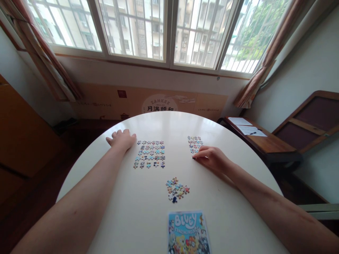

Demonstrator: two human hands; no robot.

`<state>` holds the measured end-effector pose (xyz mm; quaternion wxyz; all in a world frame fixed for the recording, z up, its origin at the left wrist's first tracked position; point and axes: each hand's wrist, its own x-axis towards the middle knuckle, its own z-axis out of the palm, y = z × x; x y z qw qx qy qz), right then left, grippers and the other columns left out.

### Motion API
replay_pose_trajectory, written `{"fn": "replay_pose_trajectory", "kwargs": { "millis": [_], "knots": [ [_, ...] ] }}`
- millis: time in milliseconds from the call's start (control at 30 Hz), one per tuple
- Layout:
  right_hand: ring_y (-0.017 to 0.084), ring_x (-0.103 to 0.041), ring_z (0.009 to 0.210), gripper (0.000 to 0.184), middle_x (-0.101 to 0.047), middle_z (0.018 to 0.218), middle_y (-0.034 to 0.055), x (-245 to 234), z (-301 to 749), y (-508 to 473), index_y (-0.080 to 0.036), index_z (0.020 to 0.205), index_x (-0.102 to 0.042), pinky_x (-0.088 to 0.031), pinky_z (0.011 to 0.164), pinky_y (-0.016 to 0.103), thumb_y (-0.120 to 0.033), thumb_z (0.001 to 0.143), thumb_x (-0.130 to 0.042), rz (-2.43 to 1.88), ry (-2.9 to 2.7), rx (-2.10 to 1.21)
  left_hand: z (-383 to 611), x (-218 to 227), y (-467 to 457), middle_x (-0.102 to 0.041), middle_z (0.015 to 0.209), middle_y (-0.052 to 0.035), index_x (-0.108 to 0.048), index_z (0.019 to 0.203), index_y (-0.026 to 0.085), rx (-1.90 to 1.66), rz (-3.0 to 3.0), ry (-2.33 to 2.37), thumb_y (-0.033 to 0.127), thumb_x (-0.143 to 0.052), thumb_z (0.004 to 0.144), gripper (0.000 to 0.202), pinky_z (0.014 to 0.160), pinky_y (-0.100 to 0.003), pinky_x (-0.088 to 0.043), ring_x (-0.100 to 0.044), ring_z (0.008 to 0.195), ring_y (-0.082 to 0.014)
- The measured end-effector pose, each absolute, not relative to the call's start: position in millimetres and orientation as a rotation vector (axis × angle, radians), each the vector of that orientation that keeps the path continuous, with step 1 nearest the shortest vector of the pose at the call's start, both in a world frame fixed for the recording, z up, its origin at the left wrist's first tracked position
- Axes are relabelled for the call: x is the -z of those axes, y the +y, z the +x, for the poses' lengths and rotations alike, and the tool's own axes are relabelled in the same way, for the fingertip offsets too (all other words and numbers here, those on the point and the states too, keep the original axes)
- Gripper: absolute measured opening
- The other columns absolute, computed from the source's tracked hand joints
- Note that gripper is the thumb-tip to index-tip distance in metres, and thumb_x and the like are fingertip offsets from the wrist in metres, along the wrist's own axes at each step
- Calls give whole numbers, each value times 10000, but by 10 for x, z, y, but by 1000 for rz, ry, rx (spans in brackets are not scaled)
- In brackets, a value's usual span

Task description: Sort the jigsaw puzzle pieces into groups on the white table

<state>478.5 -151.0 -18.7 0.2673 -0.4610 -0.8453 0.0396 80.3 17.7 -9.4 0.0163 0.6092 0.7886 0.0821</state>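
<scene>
My left hand [122,138] lies flat on the round white table [148,218], fingers stretched out, just left of a grid of spread-out jigsaw pieces [149,154]. My right hand [210,157] rests further right with its fingers pinched on a small puzzle piece at the lower edge of a smaller group of laid-out pieces [195,143]. A loose heap of pieces [177,189] sits between my arms. A blue picture card reading "Bluey" [188,233] lies at the near edge.
A wooden side table [267,143] with papers [247,127] and a pen stands to the right, beside a leaning wooden frame [312,121]. A printed cardboard panel [159,102] leans under the barred window. Curtains hang at both sides.
</scene>
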Motion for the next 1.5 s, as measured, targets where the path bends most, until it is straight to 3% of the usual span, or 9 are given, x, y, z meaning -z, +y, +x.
{"fn": "replay_pose_trajectory", "kwargs": {
  "millis": [267,533,767,1000,1233,1367,1500],
  "knots": [
    [146,-684,761,201,-744,891,31,28,4707,-1641,-254,1008,-790,-496,700,269,-214,944,-604,-1104,-2349,-214,817,87,163,-528,1408,-205,-593,1313,221,-266,1891,2462,540,-392,885,570,1051,-638,-305,-430,1298,-423],
    [103,-629,675,140,-708,800,-19,-177,4279,-1999,-267,970,-767,-434,640,248,-367,893,-708,-880,-2636,-508,827,87,169,-527,1408,-205,-589,1319,216,-252,1879,2459,528,-398,883,569,1055,-646,-296,-426,1303,-421],
    [104,-638,713,121,-725,806,-42,-337,4244,-2131,-282,920,-758,-409,664,242,-216,844,-692,-1053,-2758,-516,819,88,174,-515,1420,-204,-576,1335,221,-245,1874,2466,534,-388,885,579,1062,-641,-292,-419,1309,-422],
    [138,-690,817,293,-772,884,-49,-418,4642,-1963,-306,886,-780,-428,725,252,-71,801,-627,-1370,-2700,-431,817,75,172,-517,1418,-208,-579,1337,228,-248,1874,2463,536,-400,875,584,1051,-642,-301,-427,1299,-430],
    [169,-701,817,219,-780,893,-11,-197,4921,-1656,-286,917,-787,-459,717,270,-153,862,-621,-1471,-2452,-173,830,32,148,-529,1410,-203,-581,1333,221,-227,1872,2464,537,-404,875,584,1046,-651,-314,-448,1283,-433],
    [173,-693,760,125,-775,844,-7,-178,4956,-1673,-289,862,-793,-453,675,278,-274,861,-669,-1478,-2446,-208,817,47,164,-529,1410,-203,-589,1331,225,-239,1890,2466,554,-399,878,592,1051,-649,-312,-451,1284,-430],
    [169,-704,793,113,-778,876,-12,-163,4955,-1669,-295,857,-797,-468,706,274,-263,844,-690,-1485,-2437,-266,793,91,205,-531,1412,-207,-593,1329,229,-272,1894,2468,558,-400,878,592,1064,-661,-290,-437,1300,-431]
  ]
}}
